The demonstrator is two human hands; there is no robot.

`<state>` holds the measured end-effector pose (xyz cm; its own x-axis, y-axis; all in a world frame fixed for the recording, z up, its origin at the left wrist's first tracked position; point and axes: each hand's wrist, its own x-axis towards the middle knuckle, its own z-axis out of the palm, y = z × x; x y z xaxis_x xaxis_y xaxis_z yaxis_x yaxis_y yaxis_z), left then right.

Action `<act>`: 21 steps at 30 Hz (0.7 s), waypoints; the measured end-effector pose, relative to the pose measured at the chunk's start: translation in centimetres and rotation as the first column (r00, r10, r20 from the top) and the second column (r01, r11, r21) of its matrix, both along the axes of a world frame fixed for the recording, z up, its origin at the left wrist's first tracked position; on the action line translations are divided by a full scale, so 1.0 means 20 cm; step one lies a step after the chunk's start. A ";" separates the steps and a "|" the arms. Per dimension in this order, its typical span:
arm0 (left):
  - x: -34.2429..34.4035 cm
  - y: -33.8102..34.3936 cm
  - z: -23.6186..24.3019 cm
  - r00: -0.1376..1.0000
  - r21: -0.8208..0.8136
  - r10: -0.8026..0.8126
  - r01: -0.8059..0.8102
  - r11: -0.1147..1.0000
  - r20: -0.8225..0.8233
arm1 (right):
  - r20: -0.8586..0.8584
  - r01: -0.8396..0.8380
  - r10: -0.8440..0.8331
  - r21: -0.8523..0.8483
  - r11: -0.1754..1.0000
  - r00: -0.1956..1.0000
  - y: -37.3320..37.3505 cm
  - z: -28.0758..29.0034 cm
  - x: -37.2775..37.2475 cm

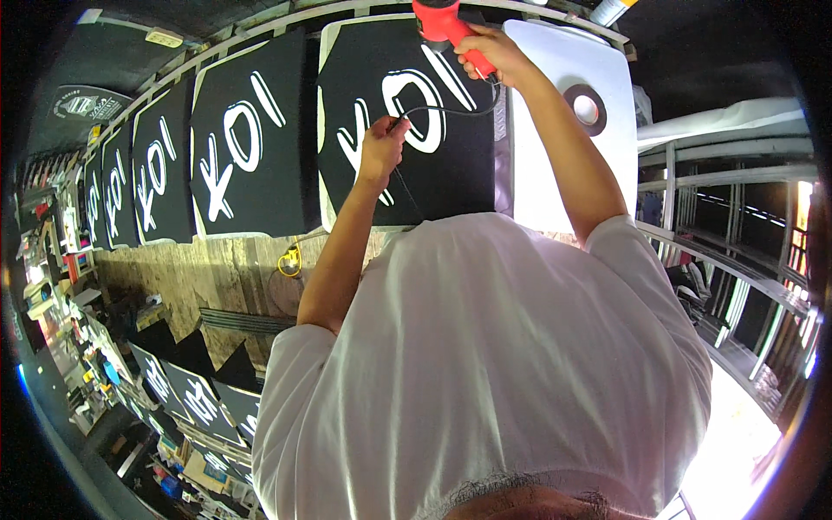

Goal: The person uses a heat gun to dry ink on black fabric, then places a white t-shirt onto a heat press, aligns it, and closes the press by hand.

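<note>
Holding red gun-shaped tool (pixel 446 24) in right grip (pixel 496 57), cord (pixel 433 108) in left grip (pixel 381 149), likely to spare black panel (pixel 455 178) beneath.

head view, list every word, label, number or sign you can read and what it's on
Lettering located, not copied:
Nearest black cloth: large white letters, clear
Black cloths to its left: matching white letters
Dark upper-left sign: pale lettering, too small
Lower-left black cloths: small white letters

The tool (pixel 442 21) looks bright red, black at the nose, its cord (pixel 451 110) black too. The cloths (pixel 468 165) are black with white brush-stroke lettering. On the white board (pixel 563 65), toward its right edge, brown tape (pixel 602 113) rings a white centre. That shirt (pixel 494 373) is plain white.
</note>
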<state>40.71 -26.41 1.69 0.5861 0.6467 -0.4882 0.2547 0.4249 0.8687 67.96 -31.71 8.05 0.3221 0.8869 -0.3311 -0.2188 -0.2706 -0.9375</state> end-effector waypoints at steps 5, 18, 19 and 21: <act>0.01 -0.01 0.03 1.000 0.022 -0.015 0.016 1.000 -0.014 | -0.145 0.037 -0.038 -0.009 0.999 0.989 0.06 -0.04 0.05; -0.02 0.00 0.00 1.000 0.019 -0.014 0.014 1.000 -0.011 | -0.141 0.066 -0.059 0.043 0.997 0.988 0.11 -0.01 0.03; -0.02 0.00 0.00 1.000 0.002 -0.017 0.017 1.000 -0.008 | -0.141 0.066 -0.059 0.044 0.997 0.988 0.11 -0.02 0.02; -0.02 0.00 0.00 1.000 -0.018 -0.019 0.019 1.000 -0.004 | 0.018 -0.010 0.008 0.091 0.996 1.000 0.11 -0.04 0.00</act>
